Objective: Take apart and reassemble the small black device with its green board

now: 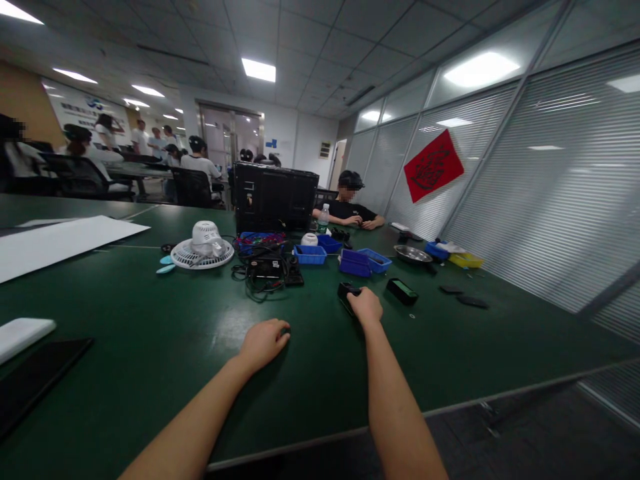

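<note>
On the green table (310, 373), my right hand (367, 307) is closed round a small black box (346, 293), with the thumb on its near side. My left hand (265, 343) rests on the tabletop to the left, fingers curled together; whether anything is under them is hidden. To the right of my right hand lies a second black box (402, 291) with a green top. A small pale ring (412, 316) lies just in front of that box.
Blue trays (310, 255), tangled cables with a black adapter (266, 267), and a white fan (203, 253) stand farther back. Behind them is a large black case (275, 197). A metal bowl (413, 254) sits at right. Across the table a person (349, 207) sits.
</note>
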`<move>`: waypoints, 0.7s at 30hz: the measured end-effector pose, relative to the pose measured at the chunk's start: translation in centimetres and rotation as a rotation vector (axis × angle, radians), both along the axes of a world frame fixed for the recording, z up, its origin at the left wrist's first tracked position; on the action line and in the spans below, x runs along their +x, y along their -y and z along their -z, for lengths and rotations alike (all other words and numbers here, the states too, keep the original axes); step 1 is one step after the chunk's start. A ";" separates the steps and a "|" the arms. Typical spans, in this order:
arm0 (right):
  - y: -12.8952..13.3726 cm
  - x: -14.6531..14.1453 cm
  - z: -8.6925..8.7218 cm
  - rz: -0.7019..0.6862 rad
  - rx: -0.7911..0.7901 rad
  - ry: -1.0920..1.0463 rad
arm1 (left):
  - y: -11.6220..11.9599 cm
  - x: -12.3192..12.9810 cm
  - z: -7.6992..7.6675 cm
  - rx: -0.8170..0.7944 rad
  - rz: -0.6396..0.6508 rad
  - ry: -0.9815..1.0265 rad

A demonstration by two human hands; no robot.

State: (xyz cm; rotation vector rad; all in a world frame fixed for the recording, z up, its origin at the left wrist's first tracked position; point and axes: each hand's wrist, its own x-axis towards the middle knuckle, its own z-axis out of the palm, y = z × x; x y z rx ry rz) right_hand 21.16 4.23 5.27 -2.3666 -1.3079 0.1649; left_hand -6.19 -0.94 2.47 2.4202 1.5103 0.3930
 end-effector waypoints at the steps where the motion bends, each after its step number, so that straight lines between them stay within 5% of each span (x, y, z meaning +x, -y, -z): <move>1: 0.1 0.0 -0.2 0.020 0.057 0.006 | 0.1 0.0 -0.1 -0.008 -0.007 -0.003; 5: 0.8 -0.7 -1.0 0.044 0.390 0.078 | 0.1 0.1 -0.4 -0.017 -0.012 -0.003; 9: 1.2 -2.1 -1.1 -0.116 0.599 0.085 | 0.0 0.0 -0.2 0.004 0.008 0.012; 14: 0.7 -3.6 -0.3 -0.359 0.461 0.102 | -0.1 0.0 0.1 0.018 0.012 0.012; 21: 0.3 -4.4 0.4 -0.454 0.400 0.198 | -0.4 -0.1 0.5 0.063 0.035 0.023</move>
